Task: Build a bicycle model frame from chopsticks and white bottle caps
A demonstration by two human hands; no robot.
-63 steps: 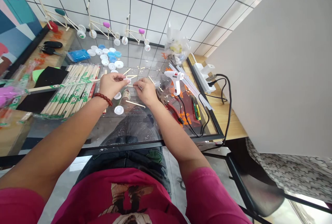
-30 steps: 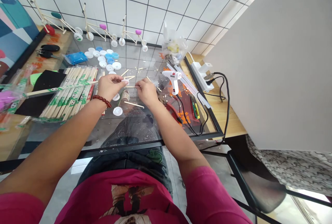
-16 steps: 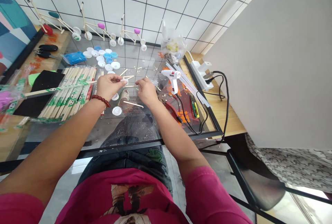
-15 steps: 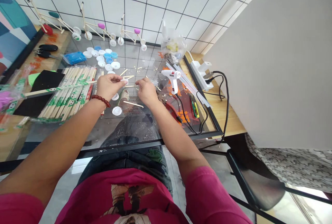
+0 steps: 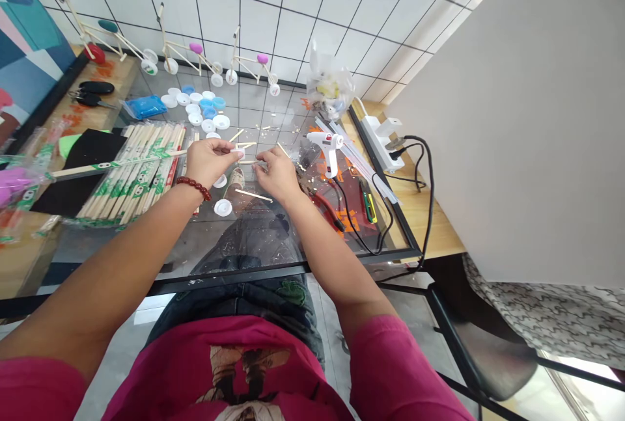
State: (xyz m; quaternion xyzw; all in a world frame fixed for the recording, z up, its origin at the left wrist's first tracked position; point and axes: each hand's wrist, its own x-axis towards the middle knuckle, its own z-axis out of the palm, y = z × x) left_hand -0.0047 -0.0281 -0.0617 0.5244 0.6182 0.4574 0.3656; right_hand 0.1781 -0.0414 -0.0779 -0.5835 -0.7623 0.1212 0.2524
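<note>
My left hand pinches a white bottle cap between thumb and fingers. Just to its right, my right hand is closed on a thin wooden stick that points toward the cap; whether the two touch I cannot make out. Short cut sticks lie just beyond my fingers, and a longer piece of stick rests nearer to me. Another white cap lies on the glass tabletop below my left hand.
A white glue gun, clear glue sticks, red-handled pliers and a green utility knife lie at right. Wrapped chopsticks fill the left. White and blue caps and small stick-built tricycles stand farther back.
The view has shifted slightly, so everything sits a little farther right. Both hands keep nearly the same position, with the cap and the stick still held.
</note>
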